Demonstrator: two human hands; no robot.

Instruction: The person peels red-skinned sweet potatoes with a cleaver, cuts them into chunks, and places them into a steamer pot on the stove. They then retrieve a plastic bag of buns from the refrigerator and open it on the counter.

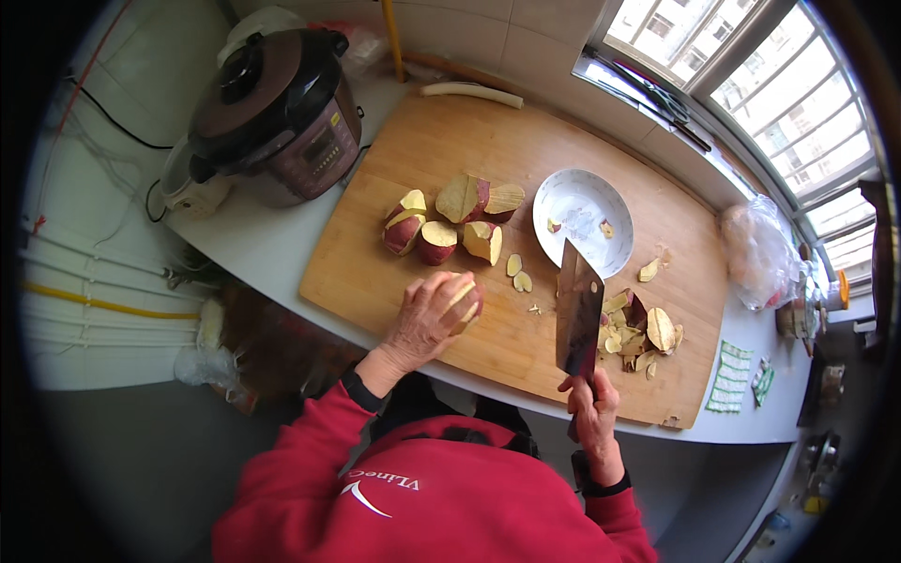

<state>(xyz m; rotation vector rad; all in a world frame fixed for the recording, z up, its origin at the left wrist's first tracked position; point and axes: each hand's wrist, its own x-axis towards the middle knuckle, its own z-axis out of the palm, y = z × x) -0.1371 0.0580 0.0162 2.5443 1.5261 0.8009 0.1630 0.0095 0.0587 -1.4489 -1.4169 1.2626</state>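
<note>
My left hand (pixel 435 313) is closed around a partly peeled sweet potato piece (pixel 462 304) near the front edge of a wooden cutting board (pixel 352 260). The handle of a cleaver (pixel 578 310) is in my right hand (pixel 595 415). Its broad blade points away from me, overlapping the near rim of a white bowl (pixel 583 184) in view. Two small scraps lie inside that bowl. Beyond my left hand sit several red-skinned, yellow-fleshed sweet potato chunks (pixel 461 198). Two thin slices (pixel 515 265) rest mid-board. Right of the blade lies a heap of peelings (pixel 623 331).
An electric pressure cooker (pixel 281 119) stands on the counter at left. A pale stalk (pixel 471 91) lies along the board's back edge. Scissors (pixel 665 102) are on the windowsill. At right are a filled plastic bag (pixel 757 250) and a green-and-white cloth (pixel 730 376).
</note>
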